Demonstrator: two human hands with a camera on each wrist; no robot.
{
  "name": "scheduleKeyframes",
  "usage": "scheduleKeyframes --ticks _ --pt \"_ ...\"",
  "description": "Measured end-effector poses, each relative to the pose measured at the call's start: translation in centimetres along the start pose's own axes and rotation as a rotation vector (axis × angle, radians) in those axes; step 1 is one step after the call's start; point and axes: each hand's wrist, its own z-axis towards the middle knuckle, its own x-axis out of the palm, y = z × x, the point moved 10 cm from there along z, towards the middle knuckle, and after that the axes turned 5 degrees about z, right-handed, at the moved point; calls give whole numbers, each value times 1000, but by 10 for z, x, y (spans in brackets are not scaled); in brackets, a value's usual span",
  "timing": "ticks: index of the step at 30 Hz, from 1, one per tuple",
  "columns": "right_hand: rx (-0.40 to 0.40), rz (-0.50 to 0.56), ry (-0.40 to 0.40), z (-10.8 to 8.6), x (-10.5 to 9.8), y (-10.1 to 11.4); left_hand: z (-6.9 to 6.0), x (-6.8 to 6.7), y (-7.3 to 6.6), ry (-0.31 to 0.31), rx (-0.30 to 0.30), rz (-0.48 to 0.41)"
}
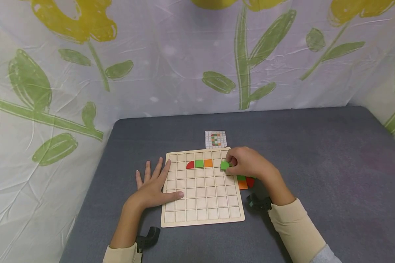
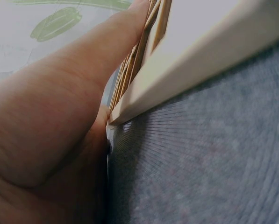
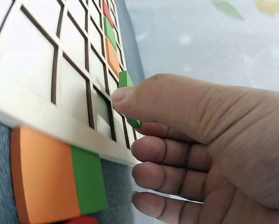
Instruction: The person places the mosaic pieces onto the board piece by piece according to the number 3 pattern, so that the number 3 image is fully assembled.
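Observation:
A wooden grid board (image 1: 200, 202) lies on the table. In one of its upper rows sit a red quarter-circle tile (image 1: 190, 165), a green square tile (image 1: 199, 163) and an orange square tile (image 1: 209, 163), side by side. My right hand (image 1: 250, 162) pinches another green square tile (image 1: 225, 166) between thumb and finger, over the board's right side; the right wrist view shows that green tile (image 3: 124, 79) tilted. My left hand (image 1: 153, 190) lies spread at the board's left edge, its thumb across the cells and its other fingers reaching past the edge.
A small printed pattern card (image 1: 219, 139) lies at the board's top edge. Beside the right edge, partly under my right hand, are loose tiles: orange (image 1: 243, 185), green (image 3: 89, 179) and red (image 1: 250, 182). A flower-patterned sheet (image 1: 171, 65) hangs behind the grey table (image 1: 309, 164).

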Motion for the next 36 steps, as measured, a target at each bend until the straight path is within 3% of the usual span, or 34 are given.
scheduleKeyframes --ticks 16,36 --pt "-74 -14 26 4 15 19 0 0 -1 -6 -1 9" --pt "-77 -14 62 5 30 30 -2 -1 -2 -30 12 -9"
